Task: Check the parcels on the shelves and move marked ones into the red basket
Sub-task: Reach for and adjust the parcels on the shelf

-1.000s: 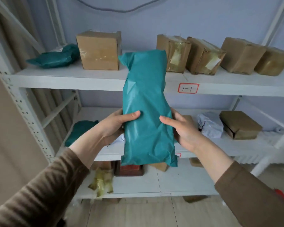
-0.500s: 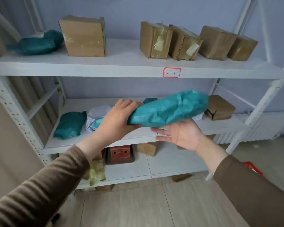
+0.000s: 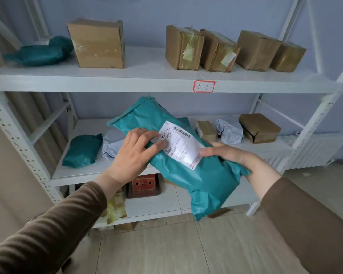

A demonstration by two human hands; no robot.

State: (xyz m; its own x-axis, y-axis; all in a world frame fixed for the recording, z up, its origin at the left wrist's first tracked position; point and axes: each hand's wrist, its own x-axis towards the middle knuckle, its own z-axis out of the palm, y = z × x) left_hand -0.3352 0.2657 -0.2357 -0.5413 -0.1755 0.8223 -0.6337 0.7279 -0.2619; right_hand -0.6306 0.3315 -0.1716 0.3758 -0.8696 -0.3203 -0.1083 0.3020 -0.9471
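A long teal plastic mailer parcel is held slantwise in front of the middle shelf, its white shipping label with barcode facing me. My left hand grips its upper left side, fingers curled over the label's edge. My right hand holds the parcel from the right, thumb on the label's lower corner, fingers wrapped underneath. The red basket is not in view.
The white metal rack's top shelf carries a teal bag and several brown boxes. The middle shelf holds a teal bag, grey mailers and brown boxes. A red-brown item sits on the bottom shelf. A white radiator stands at right.
The parcel was turned over from upright through sideways, and its label side now faces me. Both hands re-gripped it, and the view shifted slightly right.
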